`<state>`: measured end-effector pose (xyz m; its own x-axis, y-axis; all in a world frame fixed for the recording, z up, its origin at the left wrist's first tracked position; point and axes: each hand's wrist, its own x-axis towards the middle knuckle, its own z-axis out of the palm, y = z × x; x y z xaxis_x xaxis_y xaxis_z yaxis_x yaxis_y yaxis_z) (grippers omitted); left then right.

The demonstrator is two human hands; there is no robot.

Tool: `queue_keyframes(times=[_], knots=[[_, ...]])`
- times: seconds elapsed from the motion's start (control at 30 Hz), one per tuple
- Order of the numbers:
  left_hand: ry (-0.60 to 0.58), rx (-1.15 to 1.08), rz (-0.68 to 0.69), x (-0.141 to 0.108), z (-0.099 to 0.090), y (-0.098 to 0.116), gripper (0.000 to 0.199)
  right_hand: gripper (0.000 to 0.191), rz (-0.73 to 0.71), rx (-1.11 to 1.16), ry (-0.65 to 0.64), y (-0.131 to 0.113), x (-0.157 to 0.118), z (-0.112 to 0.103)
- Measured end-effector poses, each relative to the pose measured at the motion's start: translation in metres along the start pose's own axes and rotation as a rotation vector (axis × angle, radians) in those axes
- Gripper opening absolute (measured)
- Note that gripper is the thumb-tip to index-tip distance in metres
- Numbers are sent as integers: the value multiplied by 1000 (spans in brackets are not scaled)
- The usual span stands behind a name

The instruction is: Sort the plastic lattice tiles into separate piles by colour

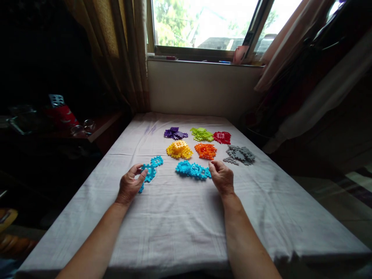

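Observation:
My left hand [131,183] pinches a blue toothed plastic piece [150,173] between thumb and fingers. Another blue piece [157,161] adjoins its upper right, and a small blue part [141,188] shows below my fingers. To the right, a pile of blue pieces [192,170] lies on the cloth. My right hand [222,177] is at that pile's right end with thumb and index finger pressed together; what they grip, if anything, is too small to make out.
Behind are yellow [179,150], orange [205,151], gray [241,155], purple [175,133], green [201,134] and red [222,137] piles on the cloth-covered table [168,232]. A side table [101,126] with glasses stands left, below a curtain [116,46].

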<state>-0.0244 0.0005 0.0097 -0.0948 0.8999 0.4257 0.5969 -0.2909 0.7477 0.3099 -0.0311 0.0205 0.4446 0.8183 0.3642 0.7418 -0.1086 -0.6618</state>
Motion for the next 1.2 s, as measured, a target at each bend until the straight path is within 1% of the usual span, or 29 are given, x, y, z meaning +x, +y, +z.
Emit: queue_keyframes(times=[0.1, 0.2, 0.3, 0.4, 0.57, 0.73, 0.8, 0.83, 0.9, 0.97, 1.03, 1.07, 1.13, 1.2], knots=[[-85, 3, 50, -6, 6, 9, 43, 29, -177, 91, -59, -14, -13, 17], [-144, 25, 144, -12, 11, 15, 39, 26, -354, 189, -143, -34, -29, 35], [-205, 16, 207, -17, 16, 17, 38, 24, -439, 288, -236, -50, -41, 48], [-254, -6, 225, -20, 21, 18, 38, 21, -434, 365, -308, -58, -47, 54], [-292, -49, 250, -22, 26, 18, 39, 18, -374, 455, -406, -57, -49, 57], [-285, -68, 258, -22, 29, 19, 40, 18, -323, 552, -432, -63, -52, 58], [-290, -65, 267, -22, 28, 18, 41, 18, -276, 610, -391, -63, -47, 55], [-293, -60, 269, -21, 27, 17, 41, 20, -239, 637, -351, -59, -42, 52], [-274, -45, 265, -20, 25, 16, 39, 27, -139, 661, -225, -45, -27, 41], [-232, -32, 250, -18, 22, 15, 37, 36, -10, 633, -47, -19, -8, 27], [-184, -25, 230, -15, 18, 14, 36, 40, 103, 581, 106, 12, 11, 12], [-165, -22, 218, -14, 16, 15, 35, 40, 211, 511, 212, 26, 18, 6], [-124, -7, 189, -12, 12, 15, 35, 39, 315, 402, 252, 48, 27, -2], [-83, 19, 164, -9, 8, 13, 34, 36, 347, 309, 202, 57, 28, -5]])
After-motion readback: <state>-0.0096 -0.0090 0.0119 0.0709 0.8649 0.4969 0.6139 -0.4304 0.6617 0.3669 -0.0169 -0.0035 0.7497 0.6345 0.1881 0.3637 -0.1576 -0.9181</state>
